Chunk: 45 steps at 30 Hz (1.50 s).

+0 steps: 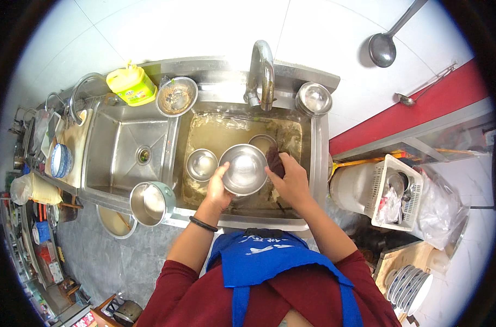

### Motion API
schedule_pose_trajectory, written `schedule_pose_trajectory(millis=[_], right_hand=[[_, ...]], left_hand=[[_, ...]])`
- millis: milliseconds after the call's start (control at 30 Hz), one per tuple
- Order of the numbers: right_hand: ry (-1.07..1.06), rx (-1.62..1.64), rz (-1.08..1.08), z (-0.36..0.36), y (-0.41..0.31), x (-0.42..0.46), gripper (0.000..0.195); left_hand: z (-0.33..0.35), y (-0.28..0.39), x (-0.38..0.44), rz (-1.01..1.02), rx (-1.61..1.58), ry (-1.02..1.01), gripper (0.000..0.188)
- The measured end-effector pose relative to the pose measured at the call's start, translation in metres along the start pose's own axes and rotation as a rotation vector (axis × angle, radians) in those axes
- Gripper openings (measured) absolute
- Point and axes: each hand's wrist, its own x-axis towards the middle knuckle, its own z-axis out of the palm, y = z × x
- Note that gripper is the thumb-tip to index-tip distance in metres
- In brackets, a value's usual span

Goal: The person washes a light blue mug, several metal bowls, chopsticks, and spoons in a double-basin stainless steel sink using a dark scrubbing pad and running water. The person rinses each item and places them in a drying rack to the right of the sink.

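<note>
A round stainless steel bowl [244,169] is held over the right-hand sink basin [215,122], which is filled with murky water. The thumb of my left hand [220,186] presses on the bowl's left rim. My right hand [291,180] grips a dark brown cloth [275,162] at the bowl's right side, its thumb near the rim. To the left, a smaller metal bowl [202,165] sits in the water. Another metal bowl [263,142] shows behind, partly hidden by the held bowl and the cloth.
A faucet [261,73] arches over the basin's back edge. Stacked metal bowls [314,99] stand at the back right corner, a food-soiled bowl [177,97] and a yellow jug [132,85] at back left. A pot [151,203] rests on the front ledge beside the left basin [127,143].
</note>
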Motion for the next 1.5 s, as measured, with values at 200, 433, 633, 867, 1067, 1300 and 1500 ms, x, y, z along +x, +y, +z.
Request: schedule_pose_trajectory(millis=[200, 433, 633, 867, 1067, 1300, 1500], right_hand=[[-0.271, -0.162, -0.423, 0.013, -0.007, 0.01, 0.041], [-0.625, 0.005, -0.242, 0.021, 0.003, 0.013, 0.023], [-0.105, -0.329, -0.233, 0.035, 0.014, 0.019, 0.019], [-0.762, 0.455, 0.426, 0.009, 0.048, 0.01, 0.03], [-0.436, 1.581, 0.884, -0.062, 0.061, -0.026, 0.043], [-0.098, 2.128, 0.761, -0.079, 0.095, -0.06, 0.048], [-0.051, 2.136, 0.762, -0.074, 0.115, -0.076, 0.049]], left_hand=[[0.017, -0.026, 0.005, 0.198, 0.14, -0.053, 0.044], [0.033, -0.02, 0.003, 0.234, 0.262, -0.041, 0.042], [0.045, -0.047, 0.015, 0.575, 0.644, 0.068, 0.045], [0.069, -0.028, 0.033, 0.638, 1.081, -0.088, 0.036], [0.109, -0.026, 0.082, 0.487, 1.042, -0.033, 0.031], [0.221, -0.015, 0.186, 0.563, 0.779, 0.082, 0.036], [0.24, -0.012, 0.217, 0.416, 0.871, 0.124, 0.04]])
